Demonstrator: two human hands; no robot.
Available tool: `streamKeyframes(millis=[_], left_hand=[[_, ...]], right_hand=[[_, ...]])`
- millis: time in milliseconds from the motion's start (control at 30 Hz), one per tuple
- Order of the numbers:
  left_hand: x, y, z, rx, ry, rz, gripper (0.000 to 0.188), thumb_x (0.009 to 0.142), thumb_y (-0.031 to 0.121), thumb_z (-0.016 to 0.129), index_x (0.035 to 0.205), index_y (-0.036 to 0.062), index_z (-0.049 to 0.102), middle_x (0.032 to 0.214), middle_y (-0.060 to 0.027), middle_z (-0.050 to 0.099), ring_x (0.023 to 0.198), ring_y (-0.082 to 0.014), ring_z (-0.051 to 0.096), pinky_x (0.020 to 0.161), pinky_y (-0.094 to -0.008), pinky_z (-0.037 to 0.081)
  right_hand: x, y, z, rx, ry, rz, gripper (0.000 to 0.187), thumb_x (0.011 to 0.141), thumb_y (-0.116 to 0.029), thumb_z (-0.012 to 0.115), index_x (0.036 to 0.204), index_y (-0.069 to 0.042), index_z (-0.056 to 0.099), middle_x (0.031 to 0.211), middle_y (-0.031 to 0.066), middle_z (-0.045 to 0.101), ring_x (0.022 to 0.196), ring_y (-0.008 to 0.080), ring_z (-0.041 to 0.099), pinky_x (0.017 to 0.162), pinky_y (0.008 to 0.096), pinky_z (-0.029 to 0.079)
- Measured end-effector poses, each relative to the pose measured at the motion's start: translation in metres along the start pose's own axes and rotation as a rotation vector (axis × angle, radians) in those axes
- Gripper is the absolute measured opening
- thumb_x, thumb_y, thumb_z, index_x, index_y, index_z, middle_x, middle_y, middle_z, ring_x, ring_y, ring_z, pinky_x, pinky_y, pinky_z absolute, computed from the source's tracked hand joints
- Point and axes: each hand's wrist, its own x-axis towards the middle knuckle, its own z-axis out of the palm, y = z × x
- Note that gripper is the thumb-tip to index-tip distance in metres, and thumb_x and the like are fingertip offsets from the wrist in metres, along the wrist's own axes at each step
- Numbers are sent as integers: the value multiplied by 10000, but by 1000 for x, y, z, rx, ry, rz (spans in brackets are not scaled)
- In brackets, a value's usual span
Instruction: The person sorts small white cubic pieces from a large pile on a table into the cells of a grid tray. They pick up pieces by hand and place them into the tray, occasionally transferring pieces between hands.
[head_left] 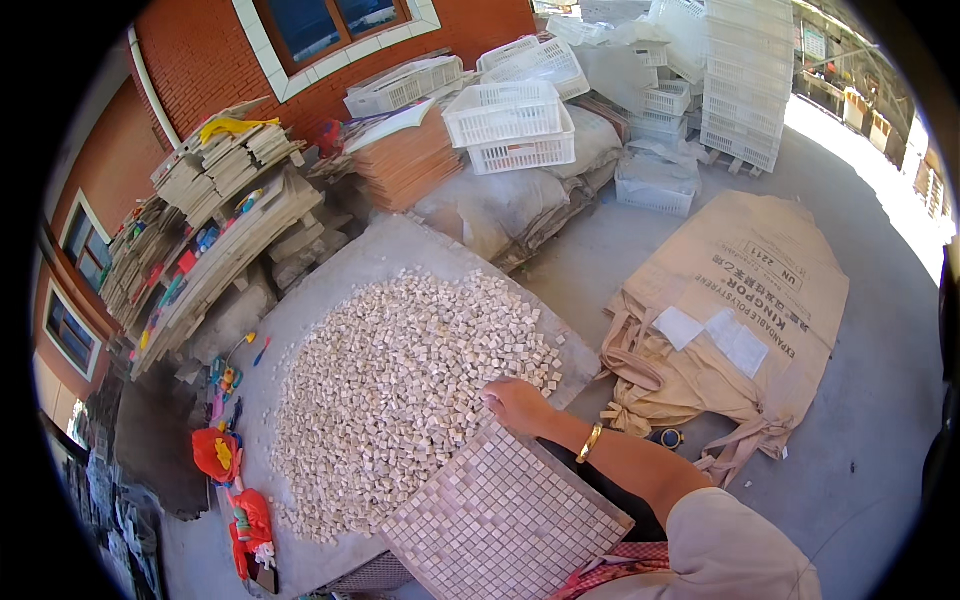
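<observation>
My right hand (518,405), with a gold bangle at its wrist, reaches over the near right side of a heap of small pale stone cubes (390,370). Its fingers are curled together at the cubes; what lies between the fingertips is too small to make out. Just below the hand, a grid tray (510,515) slants toward me, its square cells largely filled with stone pieces in rows. The heap is spread on a grey board (390,245). My left hand does not show.
A large tan woven sack (790,310) lies on the floor at right. White plastic crates (510,115) and stacked boards (235,265) stand behind. Toys and a red cloth item (215,452) line the board's left edge. A dark round object (668,437) sits near my forearm.
</observation>
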Motion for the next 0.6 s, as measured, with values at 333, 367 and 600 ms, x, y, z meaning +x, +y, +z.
streamKeyframes(millis=[333, 367, 600], left_hand=[[-132, -17, 15, 110, -572, -897, 205, 833, 28, 502, 1020, -52, 533, 943, -104, 547, 897, -186, 548, 798, -312, 459], [-158, -24, 27, 32, -749, -1138, 182, 800, 8, 549, 979, -23, 565, 932, -103, 570, 853, -171, 565, 771, -300, 460], [-322, -59, 43, 110, -1241, -840, 171, 749, 84, 627, 910, 27, 617, 891, -131, 613, 848, -324, 563, 762, -408, 451]], right_hand=[[50, 24, 37, -282, -185, 216, 128, 770, -133, 559, 811, -24, 610, 886, 185, 568, 834, 340, 583, 722, 426, 481], [48, 40, 32, -252, -185, 227, 134, 769, -159, 577, 804, -33, 605, 887, 173, 565, 844, 333, 574, 745, 421, 474], [43, 56, 35, -270, -259, -92, 130, 789, -155, 570, 846, -40, 596, 841, 137, 547, 831, 320, 572, 726, 415, 474]])
